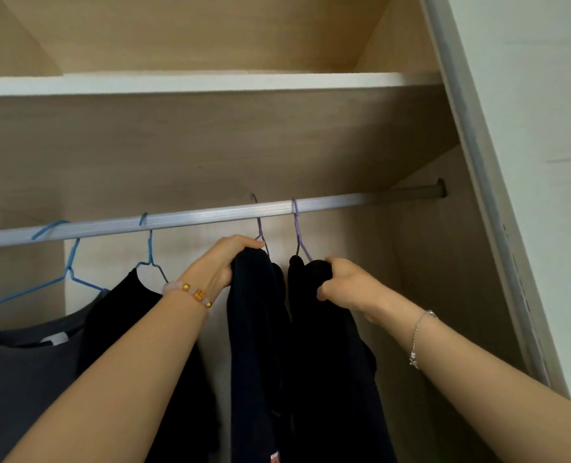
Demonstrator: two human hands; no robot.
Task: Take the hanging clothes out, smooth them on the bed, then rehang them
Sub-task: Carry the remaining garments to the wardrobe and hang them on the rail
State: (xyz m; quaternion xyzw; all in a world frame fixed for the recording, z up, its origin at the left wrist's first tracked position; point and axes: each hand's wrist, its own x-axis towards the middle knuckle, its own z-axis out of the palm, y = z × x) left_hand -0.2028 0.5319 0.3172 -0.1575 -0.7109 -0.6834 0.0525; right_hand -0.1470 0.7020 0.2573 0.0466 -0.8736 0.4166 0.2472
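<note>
1. A ribbed metal rail carries thin wire hangers, two purple and two blue.
2. The left hand grips the dark navy garment at its top.
3. The right hand clutches the black garment beside it.

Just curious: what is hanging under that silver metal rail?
Under the silver metal rail: two blue wire hangers, two purple ones, dark garments. Their lower ends are out of view.

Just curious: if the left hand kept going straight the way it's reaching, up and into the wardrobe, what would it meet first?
Probably the silver rail just above the left hand, then the wooden back panel; depth is hard to judge.
</note>
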